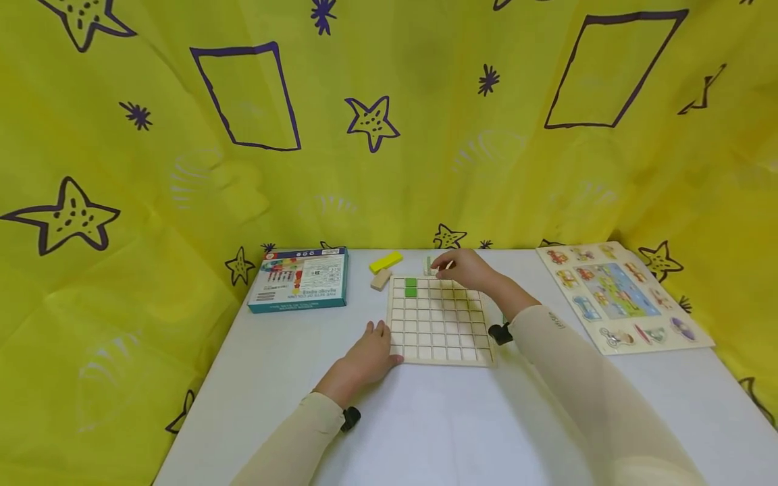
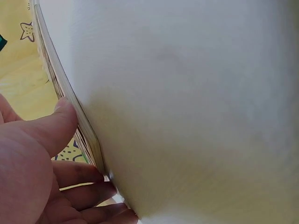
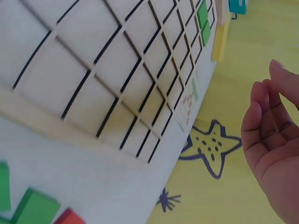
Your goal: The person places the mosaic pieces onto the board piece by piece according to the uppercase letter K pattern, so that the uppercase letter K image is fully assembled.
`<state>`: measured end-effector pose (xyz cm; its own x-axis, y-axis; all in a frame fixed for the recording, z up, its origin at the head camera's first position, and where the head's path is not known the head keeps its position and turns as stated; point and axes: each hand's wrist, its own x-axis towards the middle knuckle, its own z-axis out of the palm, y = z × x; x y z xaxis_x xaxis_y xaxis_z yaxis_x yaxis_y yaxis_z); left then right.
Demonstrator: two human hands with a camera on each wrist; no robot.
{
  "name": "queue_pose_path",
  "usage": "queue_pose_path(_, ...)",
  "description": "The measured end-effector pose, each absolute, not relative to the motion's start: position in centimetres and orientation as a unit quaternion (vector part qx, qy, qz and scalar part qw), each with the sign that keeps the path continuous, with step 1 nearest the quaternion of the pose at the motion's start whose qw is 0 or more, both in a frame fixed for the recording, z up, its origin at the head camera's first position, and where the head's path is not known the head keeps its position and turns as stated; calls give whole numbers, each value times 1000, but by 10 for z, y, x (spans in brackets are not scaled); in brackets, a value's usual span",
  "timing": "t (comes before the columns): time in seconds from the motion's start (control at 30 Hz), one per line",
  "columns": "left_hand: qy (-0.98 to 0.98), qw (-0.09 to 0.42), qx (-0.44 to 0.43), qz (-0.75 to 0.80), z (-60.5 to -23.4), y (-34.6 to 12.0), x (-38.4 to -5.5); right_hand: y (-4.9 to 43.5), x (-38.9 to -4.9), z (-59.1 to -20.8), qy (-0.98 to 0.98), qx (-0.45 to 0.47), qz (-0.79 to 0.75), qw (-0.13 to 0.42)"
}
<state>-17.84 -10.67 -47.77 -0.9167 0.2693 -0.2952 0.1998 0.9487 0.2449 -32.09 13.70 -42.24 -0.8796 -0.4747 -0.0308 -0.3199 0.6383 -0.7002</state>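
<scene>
The wooden grid board [image 1: 442, 365] lies flat on the table. Two green squares [image 1: 410, 287] fill adjoining cells at its far left. My left hand [image 1: 367, 354] rests against the board's near left corner, the thumb on its near edge and the fingers along its left side. In the left wrist view the thumb [image 2: 56, 123] touches the board's edge. My right hand [image 1: 467, 268] is over the far edge, its fingertips beside a small printed card [image 1: 428, 265]. Its fingers [image 3: 254, 116] are loosely curled with the thumb near them, and nothing shows between them.
A yellow block [image 1: 385, 262] and a plain wooden block [image 1: 381, 279] lie beyond the board's far left corner. A boxed game [image 1: 299, 279] is at left, a picture puzzle board [image 1: 626, 297] at right. Green blocks [image 3: 35, 207] and a red block [image 3: 70, 217] lie right of the grid.
</scene>
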Motion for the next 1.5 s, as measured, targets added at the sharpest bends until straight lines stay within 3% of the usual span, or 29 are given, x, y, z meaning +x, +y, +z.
queue_pose_path(0.73,970,176,116,118,-476,-107,-179,215,-295,-421,919,-195,-310,144)
queue_pose_path(1.5,971,169,135,105,-478,-107,-179,258,-253,-453,912,-215,-284,205)
